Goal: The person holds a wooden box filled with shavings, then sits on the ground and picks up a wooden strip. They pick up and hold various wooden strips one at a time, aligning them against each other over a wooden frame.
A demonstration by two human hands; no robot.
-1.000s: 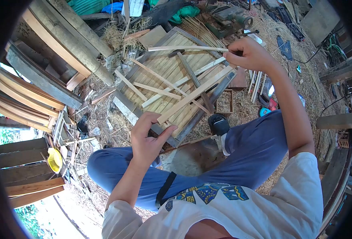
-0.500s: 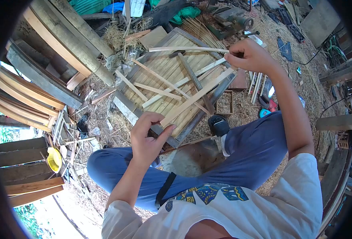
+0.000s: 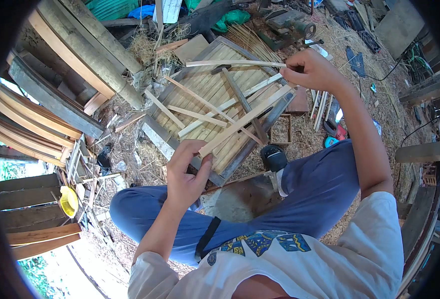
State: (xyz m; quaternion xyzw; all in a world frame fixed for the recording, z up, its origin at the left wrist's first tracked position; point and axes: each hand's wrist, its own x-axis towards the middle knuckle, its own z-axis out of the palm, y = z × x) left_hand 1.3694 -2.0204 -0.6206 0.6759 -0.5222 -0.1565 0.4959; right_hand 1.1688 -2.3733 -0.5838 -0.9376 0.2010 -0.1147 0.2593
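My left hand (image 3: 186,174) pinches the near end of a long flat bamboo strip (image 3: 245,119) that slants up to the right. My right hand (image 3: 313,71) grips the far end of that strip together with a thin curved bamboo sliver (image 3: 232,63) that reaches left. Both strips hover over a framed panel of bamboo slats (image 3: 207,84) lying on the ground, with several loose strips (image 3: 196,114) and a hammer (image 3: 244,102) on top of it.
My crossed legs in blue trousers (image 3: 309,189) sit below the panel. Stacked wooden beams (image 3: 83,47) and planks (image 3: 30,124) lie at left. A yellow bowl (image 3: 69,200), a small wooden box (image 3: 281,128), a machine (image 3: 290,22) and straw litter surround the spot.
My left hand has closed its thumb and fingers tighter on the strip's near end and shifted slightly right. The right hand has barely moved.
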